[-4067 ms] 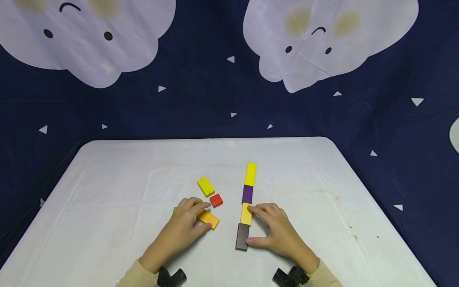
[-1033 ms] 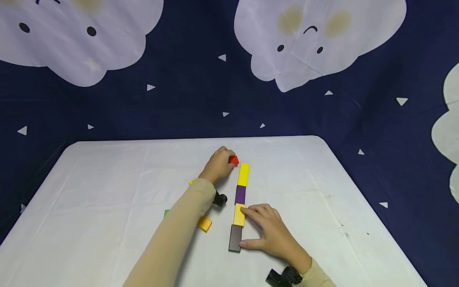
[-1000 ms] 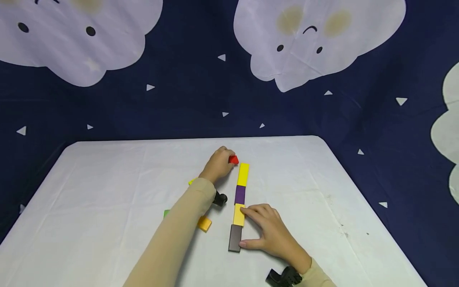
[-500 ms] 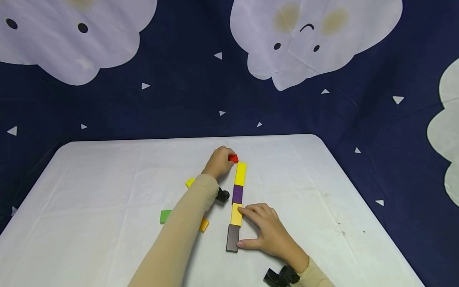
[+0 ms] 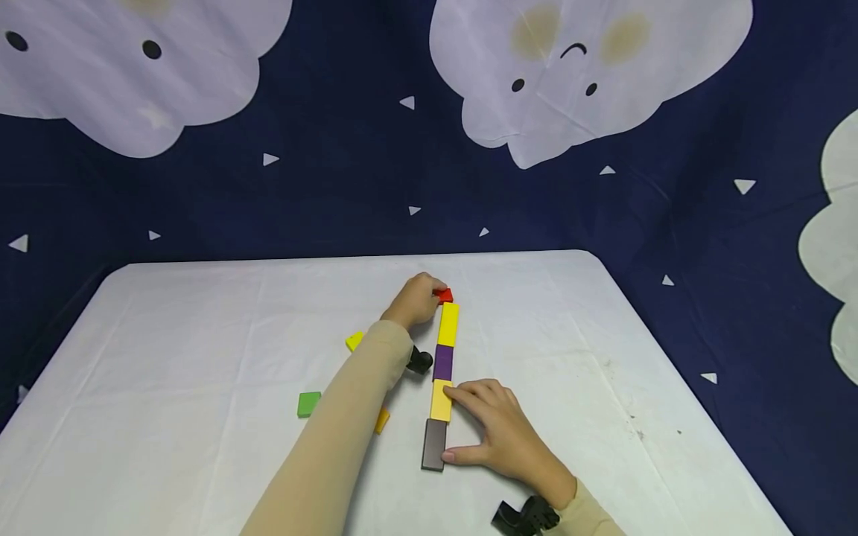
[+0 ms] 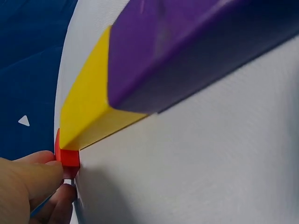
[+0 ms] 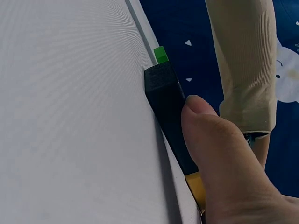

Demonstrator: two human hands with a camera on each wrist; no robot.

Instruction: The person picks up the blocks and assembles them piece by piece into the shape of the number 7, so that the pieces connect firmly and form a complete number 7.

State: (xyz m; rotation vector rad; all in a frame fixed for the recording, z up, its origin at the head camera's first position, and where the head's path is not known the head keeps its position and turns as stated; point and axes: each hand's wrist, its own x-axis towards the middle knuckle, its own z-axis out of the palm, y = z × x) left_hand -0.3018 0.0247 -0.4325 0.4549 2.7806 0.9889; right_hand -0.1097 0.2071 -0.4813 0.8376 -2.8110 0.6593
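Note:
A straight row of blocks runs away from me in the head view: dark grey block [image 5: 433, 444], light yellow block [image 5: 441, 400], purple block [image 5: 443, 362] and bright yellow block [image 5: 448, 324]. At its far end my left hand [image 5: 414, 299] pinches a red block [image 5: 445, 296]. In the left wrist view that red block [image 6: 69, 157] meets the end of the yellow block [image 6: 91, 100]. My right hand [image 5: 506, 428] rests along the row's right side, its thumb touching the grey block and its index finger on the light yellow one. Thumb and index finger are spread apart.
Left of the row lie a green block [image 5: 308, 404], a yellow block [image 5: 354, 341] and an orange block [image 5: 382, 420], the last two partly covered by my left sleeve [image 5: 335, 424]. The white table [image 5: 167, 335] ends at a dark blue cloud-patterned cloth [image 5: 348, 186].
My left hand has picked up the red block from the left and brought it to the row's far end, moving slightly right just now. The right hand stays on the row.

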